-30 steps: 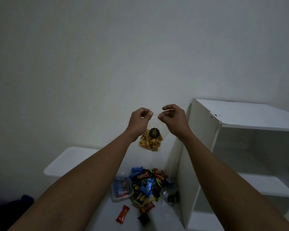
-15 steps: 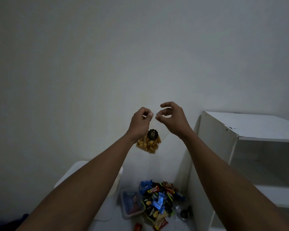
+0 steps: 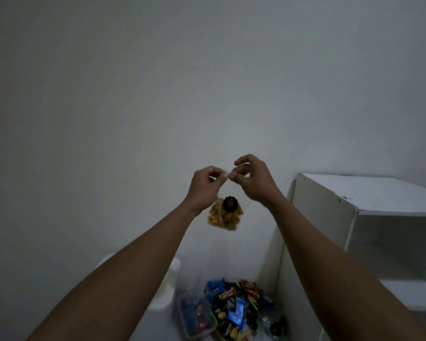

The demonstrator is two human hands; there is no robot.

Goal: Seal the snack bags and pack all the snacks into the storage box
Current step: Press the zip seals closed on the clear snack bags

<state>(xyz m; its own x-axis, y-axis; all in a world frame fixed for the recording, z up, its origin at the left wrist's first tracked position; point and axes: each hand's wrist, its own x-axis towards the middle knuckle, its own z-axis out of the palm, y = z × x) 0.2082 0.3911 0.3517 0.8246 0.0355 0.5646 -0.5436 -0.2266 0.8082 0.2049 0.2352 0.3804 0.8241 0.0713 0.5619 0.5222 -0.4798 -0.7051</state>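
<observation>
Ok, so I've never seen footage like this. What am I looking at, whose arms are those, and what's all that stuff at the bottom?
There is no machine here: a person is working with bare hands. The camera sits on their head and looks forward and down, so the arms reach in from the bottom edge. The left hand and right hand pinch the top edge of a clear snack bag of yellow pieces with a dark round label, held up in the air. Below lie a pile of wrapped snacks and a clear plastic box with a few inside. A white shelf unit stands at the right.
</observation>
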